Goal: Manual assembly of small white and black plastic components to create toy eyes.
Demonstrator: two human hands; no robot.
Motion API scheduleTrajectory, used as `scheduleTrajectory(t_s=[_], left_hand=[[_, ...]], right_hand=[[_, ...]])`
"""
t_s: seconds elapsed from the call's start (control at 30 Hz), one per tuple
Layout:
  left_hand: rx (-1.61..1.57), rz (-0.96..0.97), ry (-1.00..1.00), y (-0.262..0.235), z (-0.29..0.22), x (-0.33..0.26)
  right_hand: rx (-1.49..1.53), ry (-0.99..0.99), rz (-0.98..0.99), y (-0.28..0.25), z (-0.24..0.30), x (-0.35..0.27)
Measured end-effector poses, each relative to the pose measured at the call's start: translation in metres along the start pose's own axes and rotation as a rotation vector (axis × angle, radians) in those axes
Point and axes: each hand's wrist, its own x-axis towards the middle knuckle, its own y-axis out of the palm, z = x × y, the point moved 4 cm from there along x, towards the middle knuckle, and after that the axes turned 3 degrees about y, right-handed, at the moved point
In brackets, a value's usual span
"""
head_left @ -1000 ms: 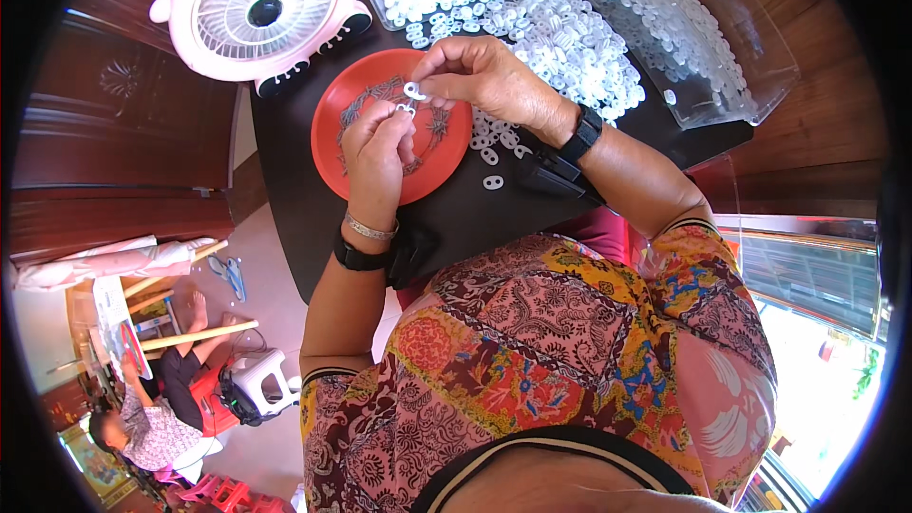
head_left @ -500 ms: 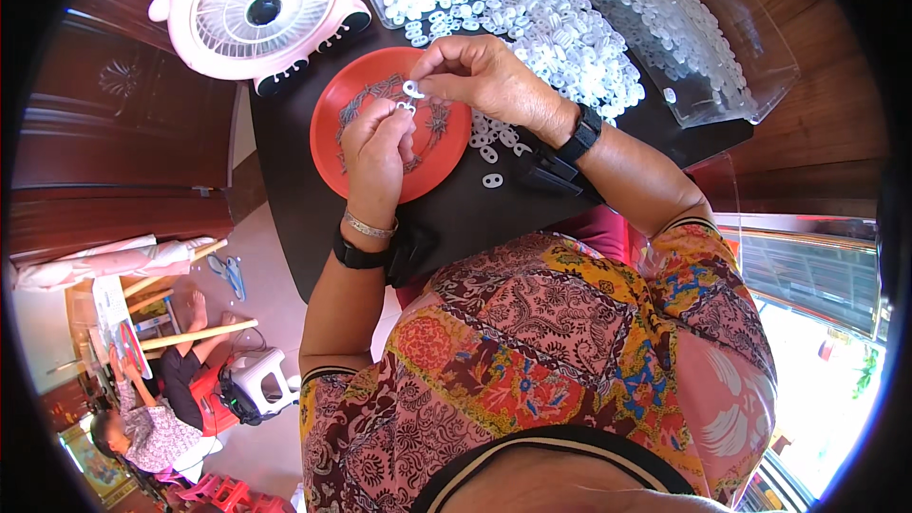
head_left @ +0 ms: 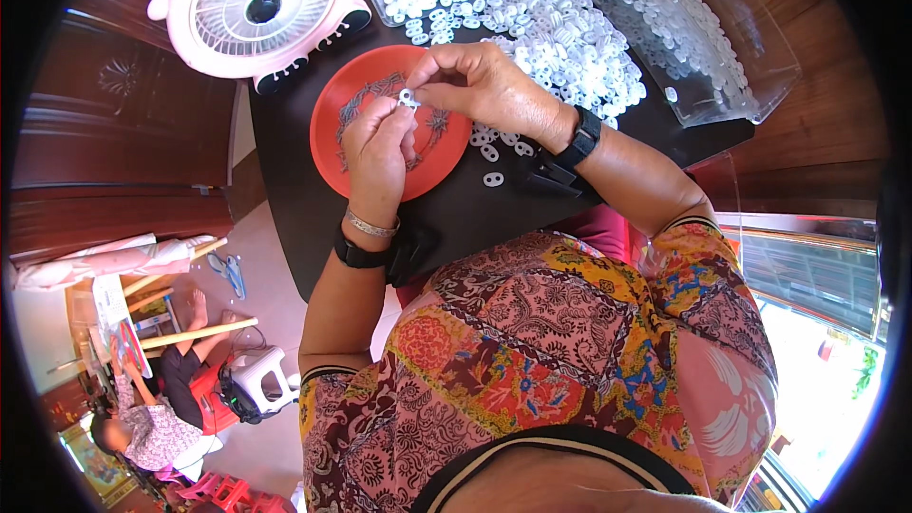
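Note:
My left hand (head_left: 378, 138) is closed in a pinch over a red plastic bowl (head_left: 328, 147), with a small white oval two-hole plastic piece (head_left: 408, 97) at its fingertips. The fingers of my right hand (head_left: 484, 90) close on the same spot from the upper right, pinching a white piece there. Whether one piece or two pressed together sit between the hands is too small to tell. Grey thin metal pins (head_left: 439, 123) lie around the inside of the bowl. Behind and under my right hand spreads a large heap of matching white two-hole pieces (head_left: 570, 47).
A pink animal-shaped fan (head_left: 263, 9) stands at the back left. A clear plastic bin (head_left: 708, 109) with more white pieces is at the back right. One loose piece (head_left: 493, 180) lies on the black table (head_left: 456, 218). A seated person (head_left: 161, 432) works at the lower left.
My right hand has come slightly down toward my left, bringing its white piece against the one in the left fingertips. The bowl and heap stay put.

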Motion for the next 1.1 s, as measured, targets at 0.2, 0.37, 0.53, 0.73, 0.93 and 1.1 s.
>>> scheduleTrajectory(t_s=[0.2,0.37,0.53,0.73,0.93,1.1], left_hand=[[-0.047,-0.012,-0.011,-0.001,0.006,0.001],[-0.17,-0.028,-0.055,0.002,0.007,0.001],[-0.252,-0.002,-0.103,0.004,0.008,0.0],[-0.225,0.026,-0.106,0.005,0.008,0.001],[-0.168,0.018,-0.13,0.004,0.008,0.0],[-0.224,0.006,-0.094,0.005,0.006,0.0]], right_hand=[[0.085,0.028,0.034,0.004,-0.006,-0.001],[-0.091,-0.081,0.008,0.007,0.002,-0.002],[-0.248,-0.243,-0.077,0.007,0.004,-0.003],[-0.414,-0.301,-0.037,0.007,0.01,-0.005],[-0.488,-0.409,-0.056,0.01,0.02,-0.008],[-0.59,-0.437,-0.044,0.013,0.02,-0.01]])
